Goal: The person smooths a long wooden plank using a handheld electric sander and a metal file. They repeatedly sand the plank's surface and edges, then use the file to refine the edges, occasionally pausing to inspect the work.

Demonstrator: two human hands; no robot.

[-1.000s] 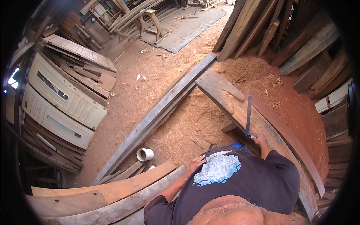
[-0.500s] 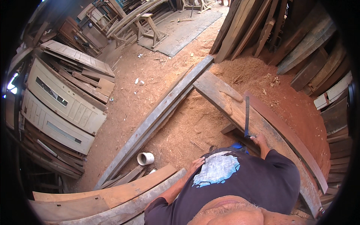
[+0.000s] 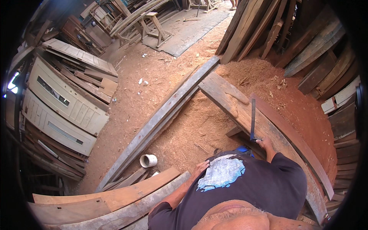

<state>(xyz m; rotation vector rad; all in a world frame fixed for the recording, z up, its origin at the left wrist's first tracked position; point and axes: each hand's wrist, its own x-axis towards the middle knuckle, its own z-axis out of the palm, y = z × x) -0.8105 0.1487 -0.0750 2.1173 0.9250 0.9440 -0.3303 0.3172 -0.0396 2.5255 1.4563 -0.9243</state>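
Observation:
My right hand [image 3: 263,144] is closed on the short arm of a carpenter's square [image 3: 253,119], a dark L-shaped tool with a bluish corner. Its long blade lies across a thick, worn wooden plank [image 3: 226,94] and points away from me, its tip close to a reddish-brown board [image 3: 291,128] along the plank's far side. My left hand [image 3: 201,168] rests against the side of my dark shirt at the waist, its fingers lying on the cloth and holding nothing. Part of that hand's fingertips is hard to make out.
A long grey beam [image 3: 161,122] runs diagonally to the plank's far end. A white bucket [image 3: 148,160] lies tipped near stacked boards [image 3: 126,190]. Sawdust [image 3: 199,122] covers the floor. Door panels [image 3: 65,97] lean left, timber [image 3: 249,28] right. A person's legs [image 3: 233,4] show far back.
My hands and the square keep their places. The view shifts very slightly, and more of the distant person's legs shows at the top edge.

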